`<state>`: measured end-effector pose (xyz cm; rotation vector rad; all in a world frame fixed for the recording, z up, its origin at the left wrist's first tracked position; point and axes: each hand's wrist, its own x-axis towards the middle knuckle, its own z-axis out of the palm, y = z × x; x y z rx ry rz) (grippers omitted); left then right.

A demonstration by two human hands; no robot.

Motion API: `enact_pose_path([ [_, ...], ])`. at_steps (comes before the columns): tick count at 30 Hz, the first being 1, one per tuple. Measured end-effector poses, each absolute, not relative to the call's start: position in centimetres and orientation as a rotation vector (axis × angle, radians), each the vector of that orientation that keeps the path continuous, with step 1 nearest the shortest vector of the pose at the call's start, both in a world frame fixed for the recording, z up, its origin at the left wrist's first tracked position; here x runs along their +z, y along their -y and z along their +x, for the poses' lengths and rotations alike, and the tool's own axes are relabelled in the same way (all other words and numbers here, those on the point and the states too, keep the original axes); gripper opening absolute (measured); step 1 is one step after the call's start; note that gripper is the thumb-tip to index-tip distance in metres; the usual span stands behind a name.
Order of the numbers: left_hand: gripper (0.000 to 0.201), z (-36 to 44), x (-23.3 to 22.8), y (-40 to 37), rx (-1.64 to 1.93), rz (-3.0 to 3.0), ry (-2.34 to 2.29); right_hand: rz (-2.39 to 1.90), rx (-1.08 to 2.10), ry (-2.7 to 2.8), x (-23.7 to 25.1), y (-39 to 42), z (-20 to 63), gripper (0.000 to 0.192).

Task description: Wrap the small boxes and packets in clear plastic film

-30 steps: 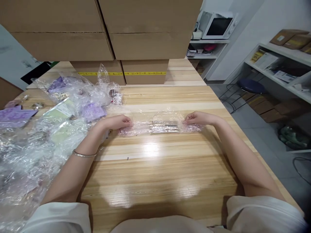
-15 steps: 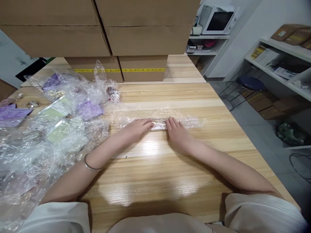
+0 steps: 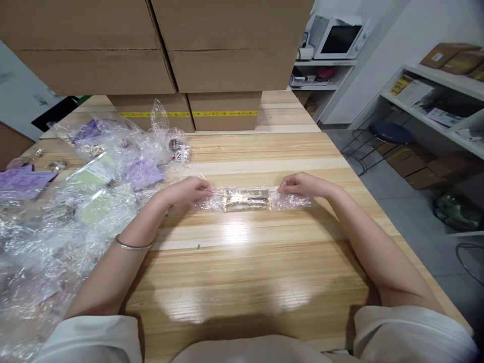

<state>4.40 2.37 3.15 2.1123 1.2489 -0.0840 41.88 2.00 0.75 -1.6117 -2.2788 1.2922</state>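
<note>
A small gold-coloured flat packet [image 3: 247, 199] lies in the middle of a strip of clear plastic wrap [image 3: 293, 200] on the wooden table. My left hand [image 3: 191, 190] is closed, pinching the wrap at its left end. With fingers pressed together, my right hand [image 3: 298, 184] grips the wrap to the right of the packet. Crumpled wrap hangs from both sides, below the fingers. The packet itself is touched by neither hand. Its exact kind is not clear under the shiny film.
A large heap of crumpled clear plastic [image 3: 71, 242] with purple packets [image 3: 142, 172] and pale green cards [image 3: 94, 171] covers the left of the table. Stacked cardboard boxes [image 3: 227, 70] stand at the back. Beyond the right edge are a blue stool [image 3: 390, 132] and shelves.
Both hands were resting on the wrapped strip near its middle. They have moved apart to its ends and closed on the wrap, and the gold packet now shows between them.
</note>
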Motion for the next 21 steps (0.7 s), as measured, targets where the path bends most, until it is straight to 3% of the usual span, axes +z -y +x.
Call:
enact_pose_path([
  [3,0.036,4.3,2.5,-2.8,-0.028,2.105,-1.433,-1.662,1.331,2.193,-0.9,-3.1,43.0,0.059],
  [8,0.051,3.6,2.0,-3.6,-0.109,2.232,-1.855,-1.744,1.171,2.192,-1.9,-4.4,45.2,0.065],
  [11,0.054,3.8,2.0,-3.0,-0.114,2.256,-2.073,-1.921,0.894,2.263,-1.3,-4.3,45.7,0.061],
  [14,0.047,5.6,2.6,-1.2,0.228,2.432,-2.229,-2.064,0.331,2.33,0.1,-3.4,44.2,0.051],
  [17,0.044,8.3,3.7,1.3,0.42,2.573,-1.978,-1.847,-0.023,2.351,0.9,-1.5,40.8,0.052],
  [21,0.063,10.2,4.8,3.6,-0.118,2.304,-1.441,-1.478,0.318,2.563,-0.5,1.1,36.3,0.06],
])
